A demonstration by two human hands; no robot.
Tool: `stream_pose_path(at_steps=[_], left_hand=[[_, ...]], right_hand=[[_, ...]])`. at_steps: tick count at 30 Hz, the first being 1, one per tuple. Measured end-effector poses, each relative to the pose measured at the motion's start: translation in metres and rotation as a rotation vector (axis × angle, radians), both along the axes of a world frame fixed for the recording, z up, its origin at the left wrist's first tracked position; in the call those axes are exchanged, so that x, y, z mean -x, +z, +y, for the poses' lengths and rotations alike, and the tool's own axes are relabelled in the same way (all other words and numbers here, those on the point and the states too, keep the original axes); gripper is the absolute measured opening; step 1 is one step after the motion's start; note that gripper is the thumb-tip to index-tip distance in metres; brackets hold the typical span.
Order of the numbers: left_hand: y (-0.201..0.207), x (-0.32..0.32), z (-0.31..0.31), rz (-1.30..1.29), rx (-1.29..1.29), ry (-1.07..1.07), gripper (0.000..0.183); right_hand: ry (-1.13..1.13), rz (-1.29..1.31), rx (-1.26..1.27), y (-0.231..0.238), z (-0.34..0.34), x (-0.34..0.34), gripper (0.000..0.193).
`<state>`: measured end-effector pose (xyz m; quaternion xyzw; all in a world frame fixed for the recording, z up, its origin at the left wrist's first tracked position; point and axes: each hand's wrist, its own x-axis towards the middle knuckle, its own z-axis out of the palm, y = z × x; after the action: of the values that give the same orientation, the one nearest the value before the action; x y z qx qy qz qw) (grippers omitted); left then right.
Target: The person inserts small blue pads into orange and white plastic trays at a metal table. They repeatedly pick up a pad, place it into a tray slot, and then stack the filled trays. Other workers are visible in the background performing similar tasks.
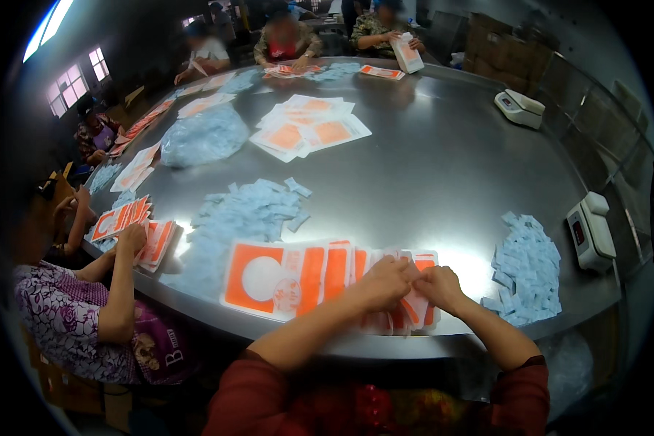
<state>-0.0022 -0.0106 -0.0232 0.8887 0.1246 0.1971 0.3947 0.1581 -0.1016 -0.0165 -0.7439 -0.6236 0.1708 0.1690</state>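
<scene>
1. One broad metal table [429, 167] carries everything; its smooth, shiny top probably gives little friction, so a forearm's nudge could send light things sliding over the near edge.

2. Several orange-and-white pouches [258, 283] lie overlapped in a row along that near edge, directly before the person. Because they rest on one another, tugging one might drag its neighbours along and spoil the fanned order.

3. Many light-blue packets form a left heap [243, 211] beyond the row's left end, apparently touching it; a sweep of the left arm could push packets under the pouches.

4. Another, smaller right heap [527, 269] of packets lies to the right of the row, apart from it and near a white scale [590, 232]; a careless right arm could spread packets toward the scale.

5. Both the left grip [386, 282] and the right grip [437, 287] sit close together over the row's right part, fingers curled in. I cannot tell how far open either is, or exactly what it has hold of. Crowded so, they might catch two pouches at once, or crease one by pulling unevenly.
</scene>
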Motion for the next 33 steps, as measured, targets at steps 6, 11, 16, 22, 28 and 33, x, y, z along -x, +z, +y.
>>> stream_pose_path(at_steps=[6,11,16,22,28,33], left_hand=[[0.02,0.011,0.008,0.104,-0.788,-0.172,0.008],[0.024,0.014,0.005,0.023,-0.725,-0.15,0.016],[0.023,0.009,0.003,-0.005,-0.699,-0.139,0.018],[0.021,0.009,0.005,0.042,-0.668,-0.14,0.018],[0.021,0.008,0.006,0.059,-0.682,-0.13,0.018],[0.02,0.008,0.005,0.07,-0.653,-0.135,0.018]], right_hand=[[-0.202,0.261,-0.015,-0.013,0.008,-0.03,0.018],[-0.26,0.66,0.121,0.016,-0.016,-0.032,0.027],[-0.547,0.556,-0.171,0.025,-0.057,-0.092,0.026],[-0.397,-0.366,0.052,-0.01,-0.093,-0.134,0.025],[-0.204,-0.452,0.363,-0.012,-0.107,-0.123,0.025],[-0.288,-0.339,0.237,-0.009,-0.109,-0.119,0.018]])
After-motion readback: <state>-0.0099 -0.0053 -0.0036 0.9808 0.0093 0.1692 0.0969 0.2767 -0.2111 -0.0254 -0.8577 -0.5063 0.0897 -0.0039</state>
